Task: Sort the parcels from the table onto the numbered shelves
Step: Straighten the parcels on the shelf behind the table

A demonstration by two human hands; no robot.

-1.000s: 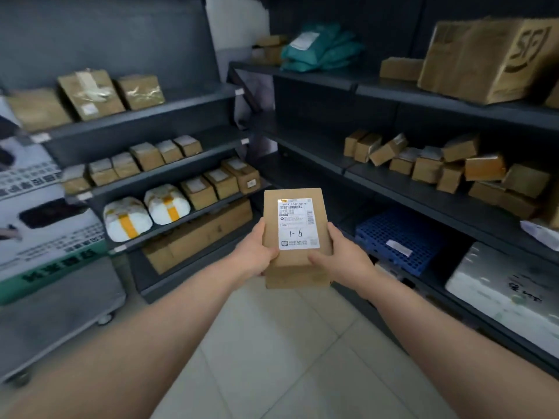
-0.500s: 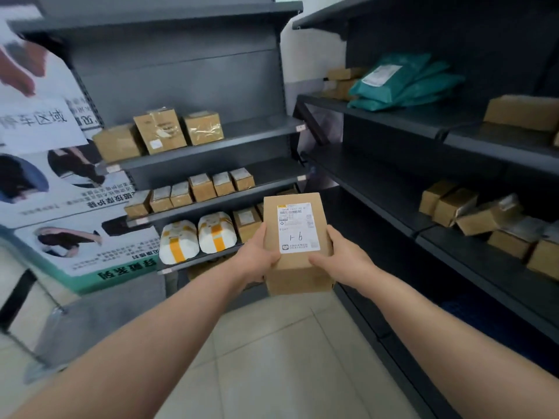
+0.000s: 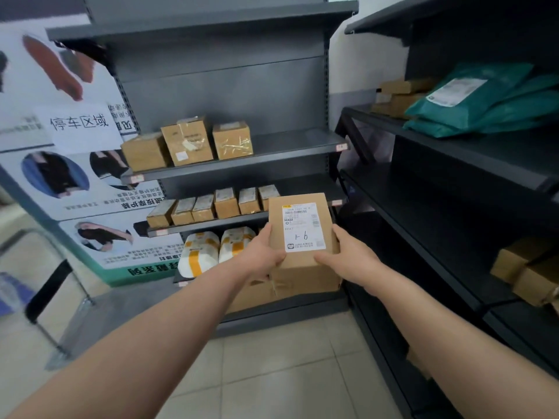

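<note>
Left hand (image 3: 262, 256) and right hand (image 3: 351, 257) grip opposite sides of the box (image 3: 304, 237), label up, before the shelves (image 3: 272, 145)

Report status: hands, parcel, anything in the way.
Left hand and right hand grip the parcel, one each side. Parcel held before the shelves, not placed yet, label facing the camera. Nothing seen between parcel and shelves.
</note>
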